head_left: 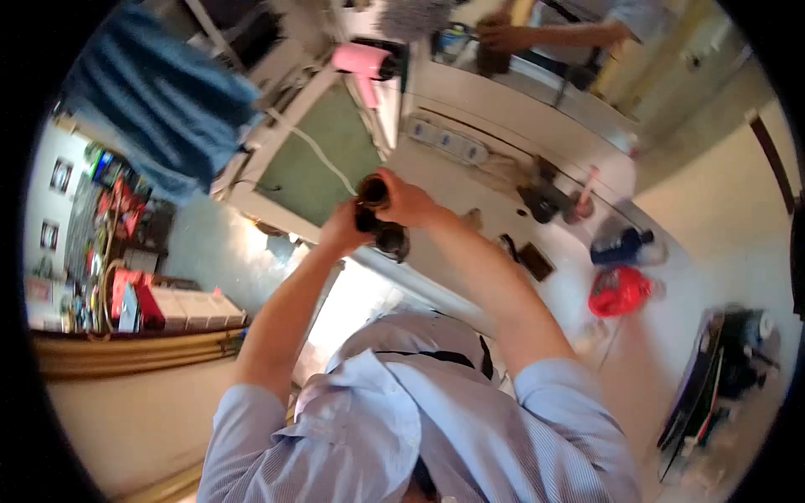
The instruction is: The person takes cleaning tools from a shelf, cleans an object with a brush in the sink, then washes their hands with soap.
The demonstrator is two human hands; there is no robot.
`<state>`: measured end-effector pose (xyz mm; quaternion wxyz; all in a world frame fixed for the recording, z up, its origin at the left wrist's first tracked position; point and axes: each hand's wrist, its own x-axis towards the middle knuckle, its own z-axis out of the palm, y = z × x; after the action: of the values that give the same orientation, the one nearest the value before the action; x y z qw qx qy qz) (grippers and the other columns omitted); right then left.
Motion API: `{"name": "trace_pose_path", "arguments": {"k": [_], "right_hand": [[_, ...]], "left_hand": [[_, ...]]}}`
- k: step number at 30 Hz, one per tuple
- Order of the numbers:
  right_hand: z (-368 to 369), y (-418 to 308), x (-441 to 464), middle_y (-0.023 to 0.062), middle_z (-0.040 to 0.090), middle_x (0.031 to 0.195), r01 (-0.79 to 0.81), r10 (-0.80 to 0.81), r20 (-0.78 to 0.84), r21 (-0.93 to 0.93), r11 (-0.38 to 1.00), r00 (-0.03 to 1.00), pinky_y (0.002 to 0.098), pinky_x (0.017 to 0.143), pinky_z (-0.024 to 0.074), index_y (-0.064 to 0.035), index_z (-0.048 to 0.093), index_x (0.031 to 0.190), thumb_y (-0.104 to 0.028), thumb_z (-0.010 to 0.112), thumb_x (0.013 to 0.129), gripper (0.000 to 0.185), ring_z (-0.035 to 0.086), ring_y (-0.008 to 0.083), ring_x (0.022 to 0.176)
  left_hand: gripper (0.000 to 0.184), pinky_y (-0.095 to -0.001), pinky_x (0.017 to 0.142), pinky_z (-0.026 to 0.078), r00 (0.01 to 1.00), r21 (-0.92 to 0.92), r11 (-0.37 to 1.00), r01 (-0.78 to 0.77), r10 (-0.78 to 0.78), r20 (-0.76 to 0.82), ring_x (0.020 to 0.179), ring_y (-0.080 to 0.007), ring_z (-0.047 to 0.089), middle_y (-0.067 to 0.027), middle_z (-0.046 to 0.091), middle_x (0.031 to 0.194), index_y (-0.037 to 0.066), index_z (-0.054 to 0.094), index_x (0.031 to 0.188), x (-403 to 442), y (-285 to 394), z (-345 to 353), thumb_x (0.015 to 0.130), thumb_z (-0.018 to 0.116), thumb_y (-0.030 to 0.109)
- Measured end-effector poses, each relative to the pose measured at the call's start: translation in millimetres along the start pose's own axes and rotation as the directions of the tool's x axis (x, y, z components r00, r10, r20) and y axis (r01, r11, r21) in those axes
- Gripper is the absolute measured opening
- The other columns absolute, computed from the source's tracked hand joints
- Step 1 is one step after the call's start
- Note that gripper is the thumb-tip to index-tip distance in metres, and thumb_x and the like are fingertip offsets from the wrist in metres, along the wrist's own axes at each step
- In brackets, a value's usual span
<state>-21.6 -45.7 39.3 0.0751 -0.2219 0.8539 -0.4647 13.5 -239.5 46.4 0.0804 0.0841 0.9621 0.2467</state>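
Note:
Both hands meet near the middle of the head view around a dark brown object point(373, 192), which has a rounded, hollow-looking upper end. My left hand point(344, 228) is closed on its left side, and my right hand point(404, 201) grips it from the upper right. Just below the fingers a second dark, glossy round part point(392, 241) shows; whether it belongs to the same object I cannot tell. Blur and the fingers hide the object's kind. It is held up above the edge of a white counter point(436, 189).
A pink hair dryer point(362, 64) hangs beyond the hands, near a white cable point(314, 147). On the right stand a red bag point(619, 291), a dark blue item point(620, 246) and a black organiser point(721, 369). A mirror point(553, 80) reflects an arm. A blue towel point(159, 101) hangs left.

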Motion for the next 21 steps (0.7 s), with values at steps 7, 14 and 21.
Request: {"name": "trace_pose_path", "arguments": {"k": [7, 14, 21], "right_hand": [[33, 18, -58, 0.0133, 0.055, 0.121, -0.196, 0.287, -0.427, 0.243, 0.950, 0.857, 0.0342, 0.092, 0.0445, -0.0086, 0.043, 0.128, -0.019, 0.061, 0.078, 0.054, 0.055, 0.0279, 0.109], [50, 202, -259, 0.0152, 0.055, 0.118, -0.781, 0.704, -0.449, 0.020, 0.624, 0.551, 0.0386, 0.093, 0.0413, -0.0079, 0.056, 0.114, -0.016, 0.063, 0.075, 0.040, 0.052, 0.0315, 0.109], [5, 205, -374, 0.0143, 0.061, 0.098, -0.867, 0.585, -0.673, -0.179, 0.465, 0.453, 0.0421, 0.082, 0.0452, -0.0072, 0.061, 0.096, -0.013, 0.061, 0.072, 0.024, 0.056, 0.0324, 0.094]], "left_hand": [[0.073, -0.0420, 0.091, 0.043, 0.996, 0.110, 0.993, 0.045, -0.053, 0.075, 0.109, -0.0376, 0.050, -0.0205, 0.050, 0.118, 0.005, 0.045, 0.123, 5, 8, -8, 0.061, 0.076, 0.027], [0.070, -0.0417, 0.090, 0.043, 0.997, 0.053, 0.998, -0.018, 0.014, 0.082, 0.106, -0.0364, 0.052, -0.0186, 0.052, 0.116, 0.003, 0.044, 0.120, 8, -3, -1, 0.062, 0.076, 0.025], [0.055, -0.0358, 0.084, 0.047, 0.984, -0.274, 0.961, -0.025, 0.072, 0.165, 0.095, -0.0277, 0.059, -0.0143, 0.061, 0.101, 0.002, 0.053, 0.111, 13, -12, 3, 0.063, 0.076, 0.014]]}}
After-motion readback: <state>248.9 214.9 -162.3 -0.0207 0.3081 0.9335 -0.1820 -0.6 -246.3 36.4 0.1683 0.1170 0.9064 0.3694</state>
